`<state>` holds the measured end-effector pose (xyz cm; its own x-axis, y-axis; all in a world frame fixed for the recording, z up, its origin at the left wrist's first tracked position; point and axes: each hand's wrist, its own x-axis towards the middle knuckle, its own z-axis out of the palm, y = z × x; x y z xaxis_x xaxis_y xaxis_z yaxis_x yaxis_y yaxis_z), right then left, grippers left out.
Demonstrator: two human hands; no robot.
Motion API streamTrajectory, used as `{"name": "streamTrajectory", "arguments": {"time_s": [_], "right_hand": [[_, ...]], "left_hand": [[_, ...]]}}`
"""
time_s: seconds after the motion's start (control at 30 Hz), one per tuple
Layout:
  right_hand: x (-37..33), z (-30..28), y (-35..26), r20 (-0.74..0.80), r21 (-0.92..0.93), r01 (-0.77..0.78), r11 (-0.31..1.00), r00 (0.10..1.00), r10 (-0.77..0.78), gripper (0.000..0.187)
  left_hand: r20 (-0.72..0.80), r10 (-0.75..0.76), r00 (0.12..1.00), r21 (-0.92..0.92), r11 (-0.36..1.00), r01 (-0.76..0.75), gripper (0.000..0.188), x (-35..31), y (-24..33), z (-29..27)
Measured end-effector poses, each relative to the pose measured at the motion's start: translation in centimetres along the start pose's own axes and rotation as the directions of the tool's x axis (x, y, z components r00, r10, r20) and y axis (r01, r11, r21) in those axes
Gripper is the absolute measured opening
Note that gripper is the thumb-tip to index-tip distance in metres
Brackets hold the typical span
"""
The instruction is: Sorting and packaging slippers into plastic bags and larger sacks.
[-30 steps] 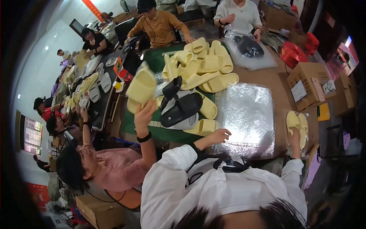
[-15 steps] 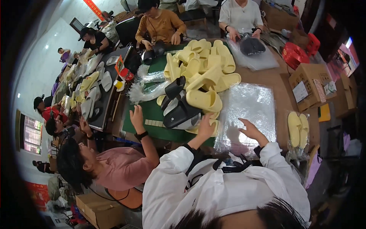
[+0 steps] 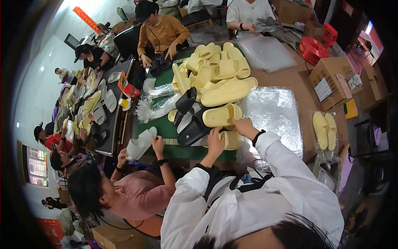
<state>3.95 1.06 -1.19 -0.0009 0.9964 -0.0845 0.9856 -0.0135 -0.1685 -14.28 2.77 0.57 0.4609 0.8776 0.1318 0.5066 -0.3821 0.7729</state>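
My right hand (image 3: 246, 128) grips the near right edge of a yellow slide slipper (image 3: 223, 115) at the front of a pile. My left hand (image 3: 215, 143) has its fingers closed at the same slipper's near edge; its fingertips are partly hidden. Another yellow slipper (image 3: 230, 140) lies partly behind my hands. Just left of them rests a black slipper (image 3: 192, 132), with a second black slipper (image 3: 186, 101) beyond it. To the right, a stack of clear plastic bags (image 3: 273, 118) lies flat on the table.
More yellow slippers (image 3: 228, 68) are heaped beyond, on a green mat (image 3: 163, 118). At left, a co-worker holds a white slipper (image 3: 141, 144). A bagged yellow pair (image 3: 324, 130) sits at the right edge, near a cardboard box (image 3: 333, 83). Other people work across the table.
My right hand has moved left from above the plastic bags to the yellow slipper. My left hand has shifted slightly left. The co-worker at left has picked up a white slipper.
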Motion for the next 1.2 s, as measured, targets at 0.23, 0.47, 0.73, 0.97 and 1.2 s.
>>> {"name": "streamTrajectory", "arguments": {"time_s": [0.23, 0.47, 0.73, 0.97, 1.2], "right_hand": [[0.5, -5.9, 1.3, -0.260, 0.051, 0.207, 0.977, 0.947, -0.187, 0.015], [-7.5, -17.1, 3.6, -0.494, 0.473, 0.377, 0.797, 0.862, -0.114, 0.028], [-14.4, -18.3, 7.4, -0.238, 0.909, 0.326, -0.258, 0.917, 0.321, 0.030], [-19.0, -16.0, 8.3, -0.043, 0.832, 0.254, -0.493, 0.916, 0.399, 0.033], [-21.9, -14.9, 9.4, 0.070, 0.899, 0.122, -0.420, 0.909, 0.412, 0.025]], "left_hand": [[0.374, 0.045, 0.926, -0.062, 0.998, -0.023, 0.026, -1.2, -1.6, 1.0], [0.311, -0.141, 0.940, -0.577, 0.757, 0.305, 0.050, 2.5, -1.1, 7.3], [0.741, 0.157, 0.653, -0.670, 0.096, 0.736, 0.045, 4.7, 6.2, 10.6], [0.563, 0.483, 0.671, -0.826, 0.297, 0.479, 0.045, 3.8, 8.1, 13.8], [0.804, 0.409, 0.432, -0.581, 0.380, 0.720, 0.046, 3.5, 7.7, 16.8]]}}
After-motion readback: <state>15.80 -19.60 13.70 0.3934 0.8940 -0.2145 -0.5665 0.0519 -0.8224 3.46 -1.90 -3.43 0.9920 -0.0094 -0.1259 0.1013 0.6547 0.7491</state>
